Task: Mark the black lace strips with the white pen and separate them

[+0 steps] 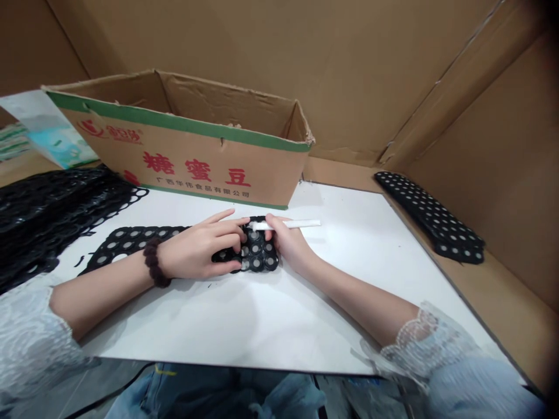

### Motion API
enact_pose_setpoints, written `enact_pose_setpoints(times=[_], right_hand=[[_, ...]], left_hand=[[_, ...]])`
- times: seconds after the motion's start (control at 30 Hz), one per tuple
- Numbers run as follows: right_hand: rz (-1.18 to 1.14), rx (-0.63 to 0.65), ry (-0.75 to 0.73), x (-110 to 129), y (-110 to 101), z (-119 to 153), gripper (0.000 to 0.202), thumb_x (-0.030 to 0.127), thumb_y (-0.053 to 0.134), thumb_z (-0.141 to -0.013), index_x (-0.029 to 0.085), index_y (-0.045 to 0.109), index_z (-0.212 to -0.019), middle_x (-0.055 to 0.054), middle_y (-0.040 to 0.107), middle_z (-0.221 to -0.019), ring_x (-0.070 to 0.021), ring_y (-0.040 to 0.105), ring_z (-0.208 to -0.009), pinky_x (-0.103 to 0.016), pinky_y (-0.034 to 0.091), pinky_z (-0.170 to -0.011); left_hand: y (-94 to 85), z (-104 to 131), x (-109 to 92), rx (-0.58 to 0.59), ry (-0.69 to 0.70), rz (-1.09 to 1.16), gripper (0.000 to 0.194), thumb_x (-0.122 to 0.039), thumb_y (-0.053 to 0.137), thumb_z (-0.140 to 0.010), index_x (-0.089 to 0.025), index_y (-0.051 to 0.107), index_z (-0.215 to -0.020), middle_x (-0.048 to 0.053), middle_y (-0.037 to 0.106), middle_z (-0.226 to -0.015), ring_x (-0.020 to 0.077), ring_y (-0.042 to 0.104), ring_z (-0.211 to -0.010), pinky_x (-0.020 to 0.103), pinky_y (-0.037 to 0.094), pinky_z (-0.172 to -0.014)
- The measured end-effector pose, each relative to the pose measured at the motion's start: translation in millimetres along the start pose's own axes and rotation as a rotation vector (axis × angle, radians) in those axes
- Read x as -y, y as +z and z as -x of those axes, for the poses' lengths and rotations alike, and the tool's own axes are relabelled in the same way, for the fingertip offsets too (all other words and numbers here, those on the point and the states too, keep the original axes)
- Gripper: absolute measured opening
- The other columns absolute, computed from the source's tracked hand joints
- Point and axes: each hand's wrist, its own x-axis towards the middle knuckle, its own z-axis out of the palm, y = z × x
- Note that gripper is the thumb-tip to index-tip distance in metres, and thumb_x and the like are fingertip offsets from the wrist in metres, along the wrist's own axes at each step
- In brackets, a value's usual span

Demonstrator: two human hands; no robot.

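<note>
A black strip of joined rings (257,256) with pale round centres lies flat on the white board. My left hand (207,247) rests over its middle, fingers stretched out and pressing on the strip. The palm hides part of the rings; more of them show to the left of the wrist. My right hand (286,241) is closed around a thin white stick (301,223), held nearly level above the strip's right end. The stick's left tip touches or hovers near the rings by my left fingertips; I cannot tell which.
Behind my hands stands an open cardboard box (192,157) with red lettering. A heap of black ring strips (48,215) lies at the left. More stacked strips (430,218) sit on the right ledge. Cardboard walls (349,75) enclose the white board (340,326).
</note>
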Motion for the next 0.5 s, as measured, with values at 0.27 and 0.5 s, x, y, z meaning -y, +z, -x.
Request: enact_pose_setpoints(times=[0.27,0.5], right_hand=[[0.112,-0.033,-0.008,-0.9,-3.7,2.1,0.036,0.037,0.041,-0.079,0.018,0.041,-0.048,0.005,0.032,-0.039,-0.0075,0.031,-0.035,-0.022,0.021,-0.037],[0.250,-0.052,-0.089,1.1,-5.0,4.3,0.034,0.031,0.040,-0.078,0.017,0.044,-0.047,0.004,0.039,-0.042,-0.0082,0.038,-0.039,-0.022,0.028,-0.041]], left_hand=[[3.3,0.3,-0.4,0.015,0.104,-0.157,0.019,-0.032,0.047,-0.083,-0.016,0.055,-0.089,0.006,0.063,-0.093,0.0195,0.046,-0.114,0.036,0.031,-0.102],[1.1,-1.9,-5.1,0.017,0.092,-0.208,0.022,-0.034,0.045,-0.083,-0.016,0.057,-0.086,0.007,0.062,-0.097,0.0191,0.056,-0.092,0.033,0.042,-0.083]])
